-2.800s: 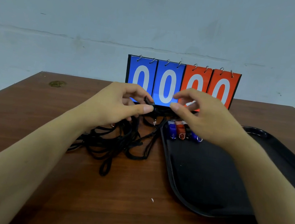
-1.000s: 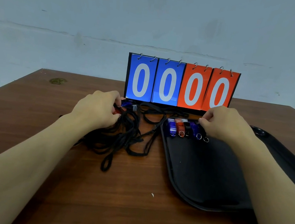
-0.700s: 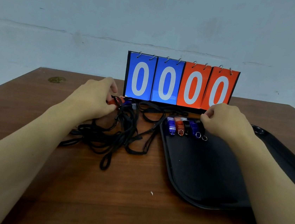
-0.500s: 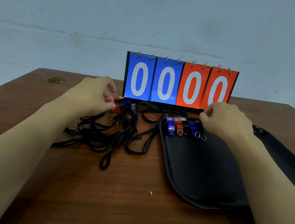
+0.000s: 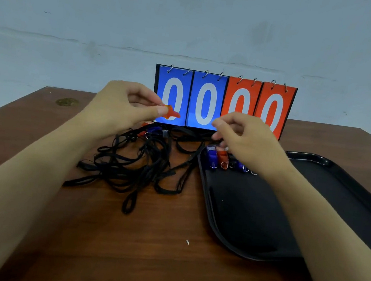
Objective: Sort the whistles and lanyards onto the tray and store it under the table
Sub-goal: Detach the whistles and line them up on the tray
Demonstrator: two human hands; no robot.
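Head view: the left hand [image 5: 123,108] is raised above the tabletop [image 5: 144,251], its grip a pinch of thumb and fingers on an orange whistle [image 5: 171,113], blurred and half covered by the fingertips. The right hand [image 5: 246,142] hovers close by with fingers loosely curled; whether its grip holds anything cannot be told, since the fingertips are blurred. Beneath it a row of whistles [image 5: 219,159] lies at the near-left corner of the black tray [image 5: 311,201]; the hand hides the row's right end. A tangle of black lanyards [image 5: 135,164] lies left of the tray, with blue and red whistles [image 5: 152,132] partly buried at its far edge. The scoreboard [image 5: 223,103] behind reads 0000, its lower edge covered by both hands.
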